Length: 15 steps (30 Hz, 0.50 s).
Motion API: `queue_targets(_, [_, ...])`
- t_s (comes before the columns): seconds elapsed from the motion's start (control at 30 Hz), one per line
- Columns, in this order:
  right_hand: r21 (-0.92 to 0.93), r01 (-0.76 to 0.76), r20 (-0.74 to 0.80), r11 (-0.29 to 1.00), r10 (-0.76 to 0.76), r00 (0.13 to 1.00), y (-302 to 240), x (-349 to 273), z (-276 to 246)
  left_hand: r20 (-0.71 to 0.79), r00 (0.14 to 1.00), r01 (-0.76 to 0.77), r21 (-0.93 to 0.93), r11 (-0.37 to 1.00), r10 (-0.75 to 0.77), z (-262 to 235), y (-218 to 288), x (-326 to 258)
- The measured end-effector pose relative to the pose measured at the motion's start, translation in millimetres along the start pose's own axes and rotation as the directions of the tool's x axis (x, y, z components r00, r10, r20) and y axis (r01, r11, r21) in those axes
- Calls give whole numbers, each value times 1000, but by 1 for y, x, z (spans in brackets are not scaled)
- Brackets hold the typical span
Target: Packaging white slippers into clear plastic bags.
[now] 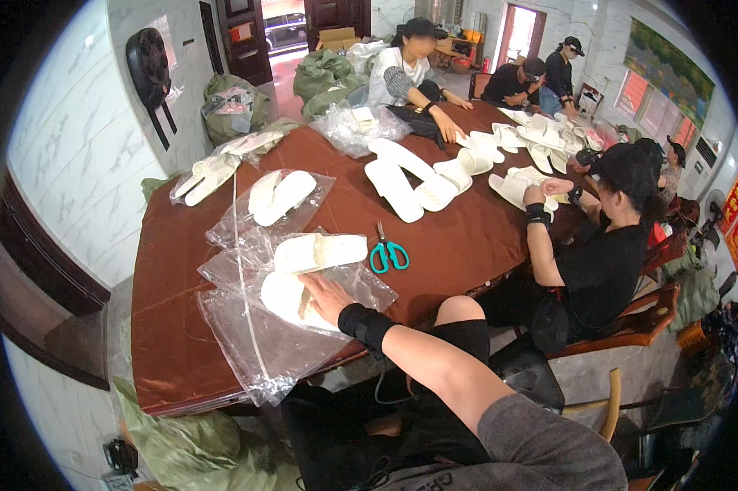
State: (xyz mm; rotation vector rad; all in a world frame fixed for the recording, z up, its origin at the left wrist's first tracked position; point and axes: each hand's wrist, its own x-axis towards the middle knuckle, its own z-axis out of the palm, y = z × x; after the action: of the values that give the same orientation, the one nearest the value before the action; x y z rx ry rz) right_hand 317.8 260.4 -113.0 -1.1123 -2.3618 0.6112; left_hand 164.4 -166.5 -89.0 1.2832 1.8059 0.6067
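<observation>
My right hand (pixel 328 301) reaches in from the lower right, with a black band round its wrist. Its fingers are closed on the right-hand part of a cream slipper (pixel 281 296); the fingers partly cover the strap. This slipper lies over clear plastic bags (pixel 246 344) near the table's front edge. Just beyond it, a second cream slipper (pixel 344 250) lies on its side on the plastic. Teal-handled scissors (pixel 389 257) rest to the right of the slippers, blades pointing away. My left hand is out of sight.
A brown cloth covers the table (pixel 173 303). Farther back lie a bagged pair of slippers (pixel 283 196), another bagged pair (pixel 209 176) and loose slippers (pixel 402 184). A co-worker (pixel 606 254) handles slippers at the right; another person (pixel 410 74) stands at the far side.
</observation>
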Motion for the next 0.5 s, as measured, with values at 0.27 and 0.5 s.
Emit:
queue_targets(0.27, [-29, 22, -20, 999, -22, 1000, 14, 6, 14, -22, 986, 168, 6, 986, -168, 10, -4, -61])
queue_targets(0.5, [15, 87, -57, 996, -86, 995, 10, 9, 7, -554, 799, 53, -323, 945, -234, 1, 0, -113])
